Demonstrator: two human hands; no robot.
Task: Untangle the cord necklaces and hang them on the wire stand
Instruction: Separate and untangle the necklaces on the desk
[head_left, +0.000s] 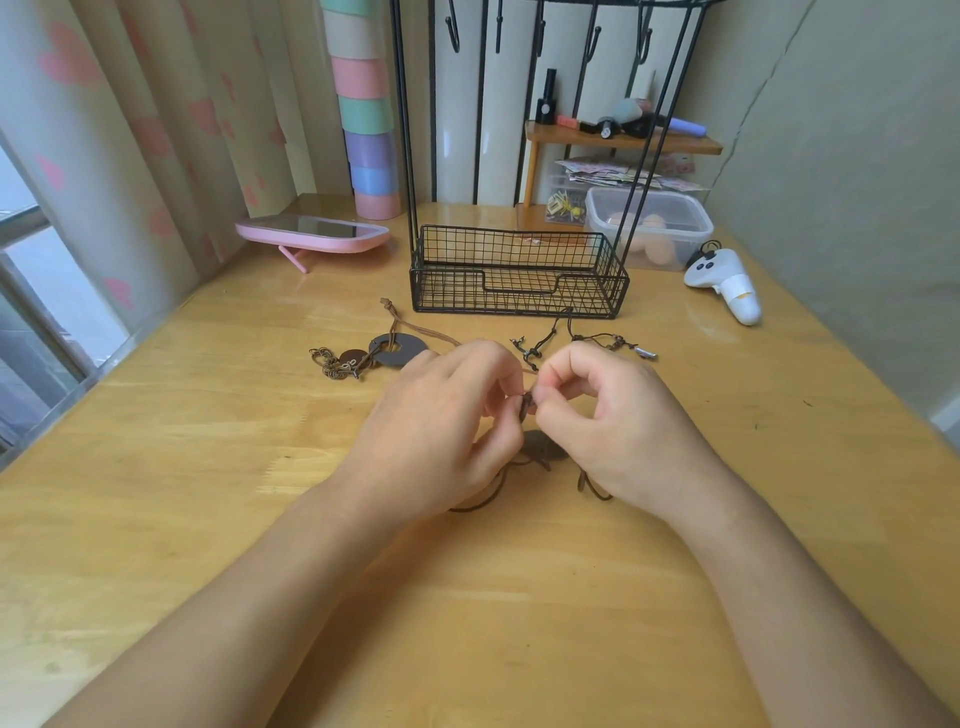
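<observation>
Left hand (441, 415) and right hand (613, 415) are pinched on a dark brown cord tangle (527, 405) over the wooden tabletop (208, 467). Grey-ring brown cord necklace (397, 349) and dark beaded cord necklace (618, 342) are left lying before the black wire stand (519, 301); nothing hung, progress judged early

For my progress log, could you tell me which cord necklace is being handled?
The oval-pendant necklace, pinched between left hand and right hand; the ring-pendant necklace and beaded necklace lie farther away.
</observation>
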